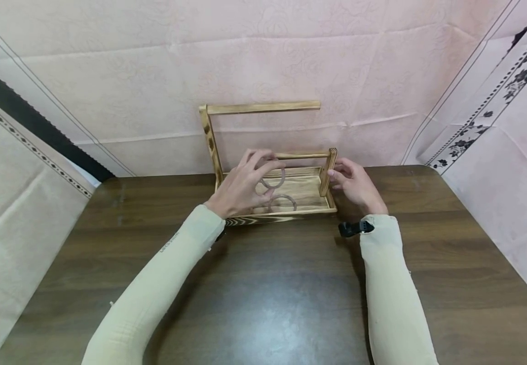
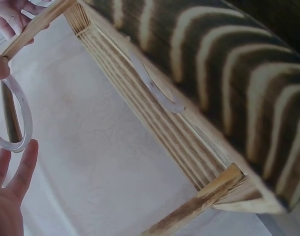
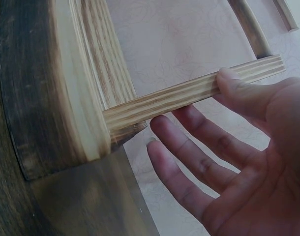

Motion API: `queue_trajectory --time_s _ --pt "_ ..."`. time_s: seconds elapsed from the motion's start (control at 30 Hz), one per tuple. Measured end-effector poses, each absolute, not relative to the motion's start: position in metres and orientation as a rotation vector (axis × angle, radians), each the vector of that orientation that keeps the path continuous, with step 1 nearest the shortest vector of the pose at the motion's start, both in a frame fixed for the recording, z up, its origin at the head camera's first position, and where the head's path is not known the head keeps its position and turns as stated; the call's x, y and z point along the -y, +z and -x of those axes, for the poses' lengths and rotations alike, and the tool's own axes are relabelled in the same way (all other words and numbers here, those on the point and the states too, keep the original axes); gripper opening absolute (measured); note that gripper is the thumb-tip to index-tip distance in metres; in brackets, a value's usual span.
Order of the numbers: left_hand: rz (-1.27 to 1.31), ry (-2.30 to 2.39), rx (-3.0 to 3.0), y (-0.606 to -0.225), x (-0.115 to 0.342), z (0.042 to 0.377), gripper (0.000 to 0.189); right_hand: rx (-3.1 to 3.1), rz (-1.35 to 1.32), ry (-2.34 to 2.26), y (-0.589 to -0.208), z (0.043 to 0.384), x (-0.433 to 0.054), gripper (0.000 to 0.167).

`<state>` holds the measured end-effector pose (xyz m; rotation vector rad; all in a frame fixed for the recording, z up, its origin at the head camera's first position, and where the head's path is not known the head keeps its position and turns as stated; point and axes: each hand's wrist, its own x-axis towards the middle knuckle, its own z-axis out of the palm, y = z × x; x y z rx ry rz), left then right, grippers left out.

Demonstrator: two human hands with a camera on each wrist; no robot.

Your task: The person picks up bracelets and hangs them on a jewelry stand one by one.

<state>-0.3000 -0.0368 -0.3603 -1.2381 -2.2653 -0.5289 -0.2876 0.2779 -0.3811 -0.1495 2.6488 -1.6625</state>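
My left hand [image 1: 242,187] pinches a pale translucent bangle [image 2: 26,115] between thumb and fingers, above the tray of a wooden display stand [image 1: 286,218]. A second bangle [image 1: 295,204] rests in that tray, partly seen past the front wall in the left wrist view. At the stand's right end, my right hand [image 1: 358,186] holds the short wooden post [image 3: 174,96], thumb on one face and fingers behind it. A thin rod [image 1: 302,155] runs left from this post's top, and its far part is hidden behind my left hand.
A taller post [image 1: 210,139] rises at the stand's left end and carries a long upper bar [image 1: 263,107] with a free right end. The stand is at the back edge of a brown wooden table [image 1: 268,284]. Pale patterned cloth [image 1: 263,66] hangs behind it.
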Motion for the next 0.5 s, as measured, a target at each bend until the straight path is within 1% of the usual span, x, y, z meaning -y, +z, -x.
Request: queue_trajectory --time_s 0.5 --pt "1.176 -0.574 2.21 -0.3655 0.0345 0.3087 0.058 -2.643 0.15 -1.657 -0.383 0.2885 -0.2784 0.041"
